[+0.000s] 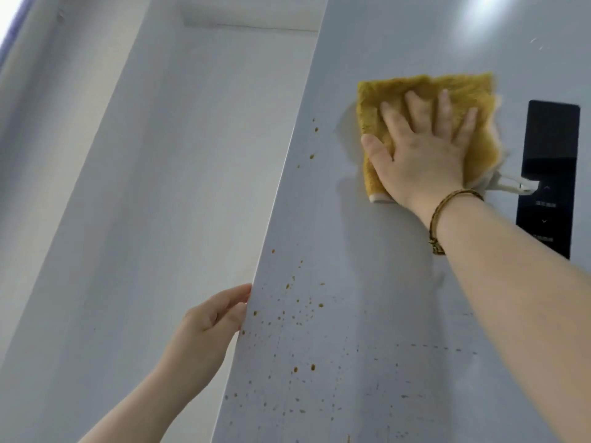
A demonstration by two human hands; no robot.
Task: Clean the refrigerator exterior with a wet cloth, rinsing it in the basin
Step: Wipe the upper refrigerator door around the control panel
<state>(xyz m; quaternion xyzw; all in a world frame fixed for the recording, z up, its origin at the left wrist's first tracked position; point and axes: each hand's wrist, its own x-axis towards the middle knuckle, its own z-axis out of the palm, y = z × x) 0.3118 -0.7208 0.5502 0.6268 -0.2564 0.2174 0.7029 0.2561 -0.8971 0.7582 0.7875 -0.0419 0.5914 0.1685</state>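
The pale grey refrigerator door fills the right half of the head view, seen from below. Brown splatter spots dot its lower left part, near the edge. A yellow cloth, folded into a square, lies flat against the door's upper part. My right hand presses on it with fingers spread, a thin bracelet on the wrist. My left hand curls around the door's left edge lower down, fingertips on the edge. The basin is not in view.
A black control panel is set into the door just right of the cloth. A white loop tag on the cloth hangs over the panel's edge. The refrigerator's side wall and a pale wall stand to the left.
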